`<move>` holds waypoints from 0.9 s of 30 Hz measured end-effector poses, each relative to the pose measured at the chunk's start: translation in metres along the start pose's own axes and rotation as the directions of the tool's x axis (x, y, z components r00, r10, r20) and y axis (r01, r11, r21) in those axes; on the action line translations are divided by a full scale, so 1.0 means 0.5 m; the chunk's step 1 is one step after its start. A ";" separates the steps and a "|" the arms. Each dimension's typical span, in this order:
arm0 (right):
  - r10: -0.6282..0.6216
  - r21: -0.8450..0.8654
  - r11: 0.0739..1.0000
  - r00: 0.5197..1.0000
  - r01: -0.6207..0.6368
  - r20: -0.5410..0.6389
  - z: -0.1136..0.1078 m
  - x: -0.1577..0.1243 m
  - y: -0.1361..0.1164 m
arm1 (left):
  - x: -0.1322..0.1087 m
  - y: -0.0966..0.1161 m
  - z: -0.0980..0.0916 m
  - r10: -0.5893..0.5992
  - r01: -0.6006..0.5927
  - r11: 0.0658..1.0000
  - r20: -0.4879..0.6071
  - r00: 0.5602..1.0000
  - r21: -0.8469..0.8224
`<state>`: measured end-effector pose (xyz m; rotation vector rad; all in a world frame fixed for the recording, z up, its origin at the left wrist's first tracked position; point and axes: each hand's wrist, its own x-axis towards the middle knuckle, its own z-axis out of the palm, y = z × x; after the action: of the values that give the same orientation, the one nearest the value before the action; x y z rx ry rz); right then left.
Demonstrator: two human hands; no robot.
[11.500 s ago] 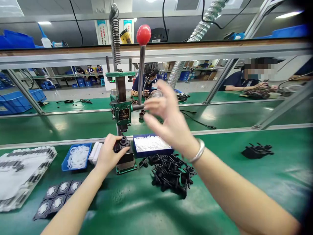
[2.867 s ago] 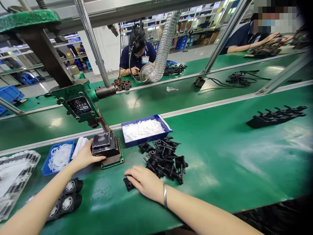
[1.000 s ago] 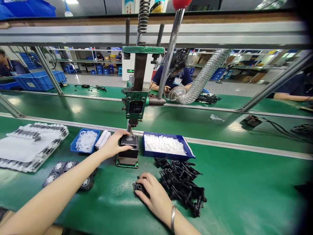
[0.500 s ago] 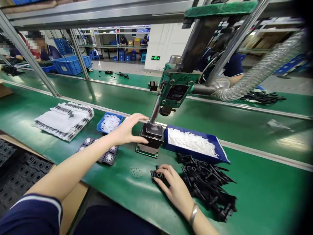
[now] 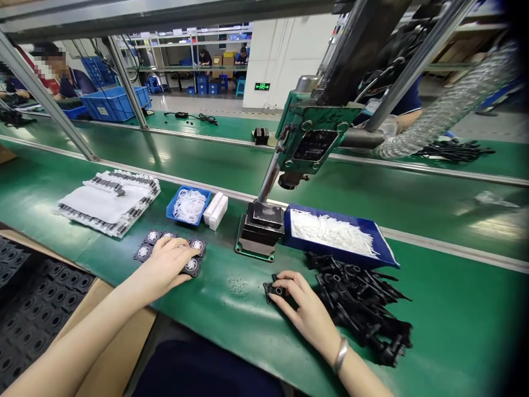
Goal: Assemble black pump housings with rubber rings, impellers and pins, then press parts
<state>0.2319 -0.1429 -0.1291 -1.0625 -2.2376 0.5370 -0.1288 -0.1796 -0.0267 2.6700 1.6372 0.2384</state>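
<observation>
My left hand is over a group of small black square fans with white swirl-shaped centres. Its fingers and thumb curve around the fan at the group's right near corner. Between the fingers and thumb of my right hand is a small black plastic part with a round hole, low over the green bench. Beside that hand lies a heap of black plastic parts. A press stands between and beyond my hands, its dark block base on the bench.
A blue tray holds white rings, with a white block beside it. Thin white pieces fill a dark-blue bin. White sheets with dark parts lie at left. A box of black parts stands below the bench edge.
My left hand has moved from the press base, left and toward me, down onto the fans. My right hand still holds the black part in about the same place. The view has shifted slightly.
</observation>
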 end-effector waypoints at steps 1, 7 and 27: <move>0.013 0.008 1.000 1.000 -0.013 0.005 -0.002 0.001 -0.001 | -0.004 0.001 0.001 0.001 -0.001 1.000 -0.005 1.000 -0.016; 0.118 0.107 0.986 0.991 -0.125 0.069 -0.016 0.014 -0.017 | -0.009 0.067 0.067 -0.040 0.026 0.900 -0.023 0.999 -0.435; -0.083 0.255 0.963 0.996 0.087 -0.025 -0.072 0.032 -0.137 | 0.070 0.229 0.202 -0.137 0.117 0.320 0.076 0.988 -0.940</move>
<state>0.2097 -0.1673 -0.0573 -0.8319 -2.1205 0.7557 0.0013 -0.1931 -0.1128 1.5747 1.0823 0.8988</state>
